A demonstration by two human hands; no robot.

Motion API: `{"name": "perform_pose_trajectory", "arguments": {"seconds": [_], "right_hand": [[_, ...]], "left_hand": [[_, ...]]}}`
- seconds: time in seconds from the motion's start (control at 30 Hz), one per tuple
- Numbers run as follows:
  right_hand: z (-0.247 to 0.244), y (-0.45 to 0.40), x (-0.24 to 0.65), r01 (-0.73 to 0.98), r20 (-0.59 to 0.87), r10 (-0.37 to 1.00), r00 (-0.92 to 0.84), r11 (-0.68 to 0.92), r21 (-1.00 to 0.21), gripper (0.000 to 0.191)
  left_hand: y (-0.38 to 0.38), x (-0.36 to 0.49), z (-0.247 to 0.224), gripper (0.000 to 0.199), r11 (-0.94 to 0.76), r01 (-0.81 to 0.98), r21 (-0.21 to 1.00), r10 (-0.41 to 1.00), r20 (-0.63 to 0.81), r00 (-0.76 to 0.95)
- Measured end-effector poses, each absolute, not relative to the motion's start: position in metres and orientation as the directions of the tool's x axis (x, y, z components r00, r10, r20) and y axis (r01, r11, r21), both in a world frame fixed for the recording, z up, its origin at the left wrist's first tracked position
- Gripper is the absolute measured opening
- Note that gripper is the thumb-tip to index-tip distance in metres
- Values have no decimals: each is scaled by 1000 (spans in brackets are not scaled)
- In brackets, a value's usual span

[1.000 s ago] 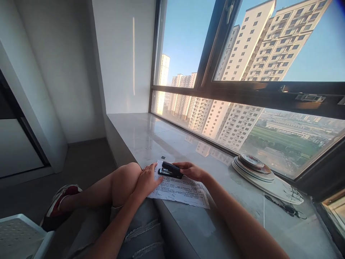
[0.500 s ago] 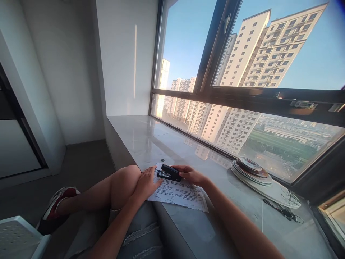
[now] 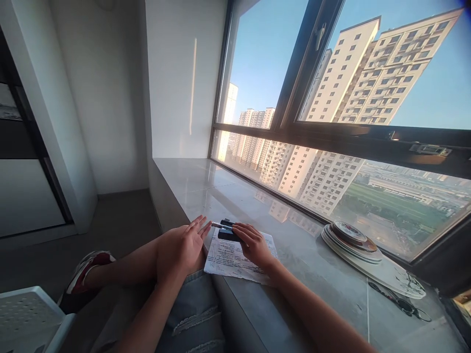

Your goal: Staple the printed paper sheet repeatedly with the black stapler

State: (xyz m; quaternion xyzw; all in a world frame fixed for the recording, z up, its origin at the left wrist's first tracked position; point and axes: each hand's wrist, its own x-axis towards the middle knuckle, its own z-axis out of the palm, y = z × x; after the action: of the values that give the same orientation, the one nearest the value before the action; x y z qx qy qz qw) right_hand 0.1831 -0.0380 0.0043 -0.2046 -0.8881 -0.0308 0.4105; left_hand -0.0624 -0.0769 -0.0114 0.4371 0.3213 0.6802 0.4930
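My right hand (image 3: 253, 245) grips a black stapler (image 3: 230, 235) from above, fingers wrapped over its body. The stapler is tilted over, its two arms apart and a metal strip sticking out toward my left hand. Beneath it lies a printed sheet of paper (image 3: 226, 260) with handwritten marks, on the grey stone sill. Above my knee, my left hand (image 3: 189, 247) is turned partly palm up, its fingers stretched out just short of the stapler's metal end. I see nothing held in it.
A stack of plates (image 3: 353, 240) rests on a large white board (image 3: 399, 277) by the window. Scissors (image 3: 403, 304) lie beside it. My bare knee is against the sill edge. A white perforated chair (image 3: 31, 318) stands at lower left.
My left hand has come away from the stapler and turned palm up. My right hand has rolled the stapler over and shifted its grip onto the top. The view has swung slightly left.
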Motion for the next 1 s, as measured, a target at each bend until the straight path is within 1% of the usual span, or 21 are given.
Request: {"name": "perform_pose_trajectory", "arguments": {"seconds": [0.07,0.17,0.23,0.27,0.33,0.43,0.5,0.57,0.6,0.67,0.73,0.8,0.87,0.93,1.0], "right_hand": [[6,-43,179,379,730,241,-639,925,26,56],[7,-50,175,352,665,156,-731,920,172,55],[7,-53,173,336,632,131,-764,916,217,53],[6,-52,172,340,637,135,-759,916,211,52],[5,-50,171,370,701,178,-690,920,130,53],[5,-45,172,404,807,306,-505,910,-92,57],[5,-42,175,398,818,375,-436,896,-198,56],[7,-41,179,387,803,442,-399,876,-289,49],[7,-40,180,388,785,494,-374,852,-351,43],[8,-37,185,394,701,643,-308,757,-521,34],[8,-33,191,354,556,788,-265,616,-704,32],[6,-26,198,274,416,860,-296,494,-826,34],[3,-20,205,243,334,873,-355,431,-869,34],[2,-16,211,294,287,871,-399,418,-859,34],[5,-16,214,351,272,853,-446,446,-823,32]], "left_hand": [[-76,-64,-10,49,-191,-523,831,977,210,-23],[-79,-61,-8,48,-20,-569,822,978,135,161],[-80,-60,-7,44,8,-582,813,977,119,179],[-80,-60,-7,40,-1,-583,813,981,115,159],[-80,-59,-7,34,-24,-570,821,988,108,114],[-79,-57,-9,27,-81,-542,837,987,144,75],[-78,-55,-10,25,-126,-517,847,982,179,54],[-78,-52,-11,24,-153,-480,864,980,196,41],[-79,-52,-11,24,-158,-452,878,979,198,41],[-79,-51,-10,28,-172,-410,896,980,196,16],[-80,-51,-8,38,-201,-396,896,979,190,-67],[-82,-52,-6,50,-238,-406,882,969,188,-158],[-83,-54,-6,57,-273,-401,874,957,206,-203],[-84,-56,-6,58,-296,-376,878,951,235,-198],[-87,-56,-5,55,-322,-331,887,944,273,-185]]}}
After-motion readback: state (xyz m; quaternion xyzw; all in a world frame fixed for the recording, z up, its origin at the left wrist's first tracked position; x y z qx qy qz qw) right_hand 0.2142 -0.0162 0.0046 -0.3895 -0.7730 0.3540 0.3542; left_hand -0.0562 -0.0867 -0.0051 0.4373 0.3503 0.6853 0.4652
